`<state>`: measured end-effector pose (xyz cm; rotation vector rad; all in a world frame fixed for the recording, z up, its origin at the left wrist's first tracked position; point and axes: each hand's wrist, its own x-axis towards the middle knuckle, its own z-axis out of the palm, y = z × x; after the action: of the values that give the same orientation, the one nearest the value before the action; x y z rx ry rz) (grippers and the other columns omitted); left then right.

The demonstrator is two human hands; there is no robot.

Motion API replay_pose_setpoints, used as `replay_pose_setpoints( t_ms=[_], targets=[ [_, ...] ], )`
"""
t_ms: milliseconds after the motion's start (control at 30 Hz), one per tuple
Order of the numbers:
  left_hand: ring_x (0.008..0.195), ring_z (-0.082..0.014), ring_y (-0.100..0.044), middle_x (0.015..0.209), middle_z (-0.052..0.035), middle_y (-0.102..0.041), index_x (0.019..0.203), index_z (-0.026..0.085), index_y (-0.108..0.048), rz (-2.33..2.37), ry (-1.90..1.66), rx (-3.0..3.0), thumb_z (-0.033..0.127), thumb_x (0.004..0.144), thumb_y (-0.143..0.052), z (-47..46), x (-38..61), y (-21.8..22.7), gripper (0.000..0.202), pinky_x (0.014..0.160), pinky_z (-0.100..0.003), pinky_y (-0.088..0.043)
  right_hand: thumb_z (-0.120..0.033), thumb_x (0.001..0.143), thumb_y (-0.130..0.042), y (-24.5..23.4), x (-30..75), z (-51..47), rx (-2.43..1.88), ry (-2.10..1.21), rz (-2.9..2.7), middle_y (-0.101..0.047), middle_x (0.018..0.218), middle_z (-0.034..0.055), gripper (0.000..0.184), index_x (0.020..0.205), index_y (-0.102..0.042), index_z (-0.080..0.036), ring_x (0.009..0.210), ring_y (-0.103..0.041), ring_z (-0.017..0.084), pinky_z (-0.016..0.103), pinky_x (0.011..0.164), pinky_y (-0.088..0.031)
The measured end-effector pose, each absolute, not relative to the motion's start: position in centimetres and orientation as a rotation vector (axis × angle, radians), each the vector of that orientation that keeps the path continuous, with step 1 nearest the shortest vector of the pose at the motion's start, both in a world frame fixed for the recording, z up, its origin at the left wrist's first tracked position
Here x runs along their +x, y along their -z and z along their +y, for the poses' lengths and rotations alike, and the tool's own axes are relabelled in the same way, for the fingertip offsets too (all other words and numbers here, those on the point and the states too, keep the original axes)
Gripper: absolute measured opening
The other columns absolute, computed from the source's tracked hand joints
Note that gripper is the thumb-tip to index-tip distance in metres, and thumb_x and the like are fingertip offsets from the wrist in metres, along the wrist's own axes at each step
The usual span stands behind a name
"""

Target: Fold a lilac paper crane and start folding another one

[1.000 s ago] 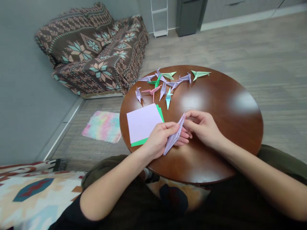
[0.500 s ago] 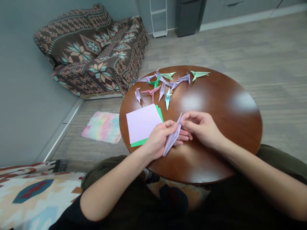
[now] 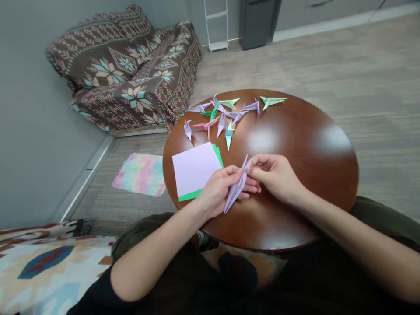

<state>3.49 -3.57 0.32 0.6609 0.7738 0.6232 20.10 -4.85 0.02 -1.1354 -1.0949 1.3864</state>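
A folded piece of lilac origami paper (image 3: 235, 192), long and narrow with pointed ends, is held above the near part of the table. My left hand (image 3: 223, 188) grips it, thumb on top and fingers beneath. At its far end, my right hand (image 3: 271, 173) pinches one of the points between thumb and forefinger. Left of my hands lies a stack of square paper (image 3: 197, 168), lilac on top with green sheets showing at the edges. Beyond it stand several folded paper cranes, among them a light blue crane (image 3: 229, 136) and a pink crane (image 3: 206, 126).
The round brown table (image 3: 315, 175) is in front of my knees. A light green crane (image 3: 271, 101) sits near its far edge. A sofa (image 3: 131, 78) with a patterned cover stands at the back left, and a fluffy pastel mat (image 3: 141, 174) lies on the floor.
The point pinched by my right hand has spread slightly away from the one beside it. Otherwise both hands keep nearly the same place and grip.
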Motion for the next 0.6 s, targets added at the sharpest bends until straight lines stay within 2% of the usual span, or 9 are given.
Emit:
replay_pose_setpoints(
  t_ms=[133,233,367,600],
  targets=[
    [0.062,-0.0125,-0.075,0.08,-0.0101,-0.08,0.084,0.012,-0.062,0.783,-0.619,0.675,0.016,0.103,-0.052,-3.59,3.42,-0.26,0.022,0.052,-0.015,-0.058,-0.018,0.067,-0.075,-0.08,20.09,-4.84,-1.137,-1.402,-1.08,-0.066,0.059,-0.0016,0.009,0.067,-0.066,-0.017,0.041,-0.055,0.008,0.019,0.038,-0.045],
    [0.066,-0.0145,-0.077,0.081,-0.0105,-0.08,0.085,0.013,-0.062,0.79,-0.628,0.709,0.022,0.1,-0.061,-3.64,3.39,-0.17,0.018,0.054,-0.016,-0.058,-0.015,0.066,-0.074,-0.14,20.08,-4.85,-1.132,-1.428,-1.067,-0.064,0.055,-0.003,0.01,0.067,-0.065,-0.018,0.04,-0.055,0.008,0.019,0.038,-0.045],
    [0.068,-0.0174,-0.078,0.076,-0.0093,-0.079,0.083,0.014,-0.059,0.793,-0.676,0.759,0.035,0.091,-0.076,-3.73,3.49,0.04,0.028,0.057,-0.018,-0.058,-0.013,0.063,-0.076,-0.18,20.0,-4.87,-1.129,-1.488,-1.041,-0.063,0.055,-0.0042,0.014,0.069,-0.064,-0.018,0.041,-0.055,0.009,0.019,0.038,-0.044],
    [0.068,-0.018,-0.078,0.077,-0.0092,-0.08,0.086,0.014,-0.06,0.778,-0.701,0.814,0.044,0.081,-0.086,-3.8,3.49,0.44,0.039,0.059,-0.02,-0.058,-0.013,0.062,-0.075,-0.29,19.83,-4.87,-1.152,-1.485,-1.031,-0.061,0.053,-0.0047,0.012,0.068,-0.065,-0.017,0.04,-0.054,0.008,0.018,0.037,-0.043]
  ],
)
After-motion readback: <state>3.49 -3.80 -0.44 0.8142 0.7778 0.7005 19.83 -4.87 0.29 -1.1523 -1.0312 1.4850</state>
